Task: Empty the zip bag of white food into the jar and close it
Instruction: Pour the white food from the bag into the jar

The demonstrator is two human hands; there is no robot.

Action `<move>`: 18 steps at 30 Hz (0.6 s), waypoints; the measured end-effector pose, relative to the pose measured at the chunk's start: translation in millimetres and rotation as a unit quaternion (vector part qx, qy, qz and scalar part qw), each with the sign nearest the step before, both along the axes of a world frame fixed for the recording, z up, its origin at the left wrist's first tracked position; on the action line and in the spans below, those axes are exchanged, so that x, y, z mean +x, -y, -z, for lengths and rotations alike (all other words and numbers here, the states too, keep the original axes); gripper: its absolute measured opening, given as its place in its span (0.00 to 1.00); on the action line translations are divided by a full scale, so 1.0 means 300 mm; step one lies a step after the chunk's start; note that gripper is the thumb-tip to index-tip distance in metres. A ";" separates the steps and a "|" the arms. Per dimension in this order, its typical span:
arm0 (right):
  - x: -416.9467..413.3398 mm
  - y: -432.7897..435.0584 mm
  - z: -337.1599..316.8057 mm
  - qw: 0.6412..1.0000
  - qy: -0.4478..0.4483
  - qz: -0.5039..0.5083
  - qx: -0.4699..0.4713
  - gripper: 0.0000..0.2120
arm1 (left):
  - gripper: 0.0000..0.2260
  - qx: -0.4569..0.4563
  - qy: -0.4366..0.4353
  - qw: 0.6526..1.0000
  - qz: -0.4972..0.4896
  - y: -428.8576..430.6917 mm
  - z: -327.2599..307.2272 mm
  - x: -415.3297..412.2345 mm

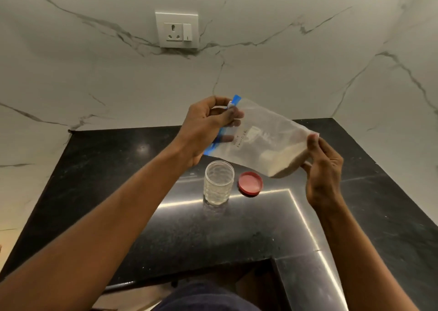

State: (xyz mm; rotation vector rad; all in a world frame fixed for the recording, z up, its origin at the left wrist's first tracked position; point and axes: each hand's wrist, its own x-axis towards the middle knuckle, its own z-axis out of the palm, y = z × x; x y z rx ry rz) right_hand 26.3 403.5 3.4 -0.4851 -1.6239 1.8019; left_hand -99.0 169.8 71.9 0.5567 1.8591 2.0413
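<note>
Head cam: the zip bag [258, 140] is held up in the air above the black counter [391, 216], tilted, white powder [288, 161] sitting in its lower right corner. Left hand [206, 130] pinches the blue zip end, right hand [324, 168] grips the bottom corner. Clear jar [218, 182] stands open right under it, red lid [250, 184] lying just beside the jar

A black speckled stone countertop [118, 216] fills an L-shaped corner, its inner edge cut away at the near side, backed by white marble wall panels [94, 78] with grey veining, a white socket-and-switch plate [176, 29] set in the rear wall.
</note>
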 end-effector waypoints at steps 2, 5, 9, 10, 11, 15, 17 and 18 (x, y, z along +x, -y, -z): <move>0.001 -0.012 -0.012 0.998 -0.014 0.017 0.061 0.11 | 0.11 0.011 0.039 0.999 -0.004 0.002 0.060 -0.005; -0.007 -0.030 -0.010 0.991 -0.020 0.032 0.127 0.11 | 0.10 0.014 0.072 0.997 -0.001 -0.003 0.145 -0.004; -0.013 -0.046 0.003 0.982 -0.007 0.016 0.187 0.09 | 0.12 0.016 0.104 0.994 -0.013 0.000 0.219 -0.003; -0.014 -0.048 0.003 0.978 -0.001 0.009 0.207 0.08 | 0.12 0.010 0.103 0.995 -0.016 0.002 0.233 -0.005; -0.014 -0.049 0.003 0.974 0.004 0.001 0.227 0.07 | 0.13 0.003 0.101 0.995 -0.020 0.005 0.247 -0.002; -0.026 -0.038 -0.016 0.957 -0.002 -0.007 0.290 0.08 | 0.22 -0.016 0.095 0.995 -0.038 0.025 0.276 0.011; -0.036 -0.024 -0.028 0.951 -0.005 -0.019 0.309 0.10 | 0.23 -0.014 0.103 0.993 -0.054 0.036 0.287 0.015; -0.041 -0.015 -0.035 0.948 -0.009 -0.027 0.318 0.11 | 0.21 -0.013 0.108 0.992 -0.062 0.041 0.294 0.015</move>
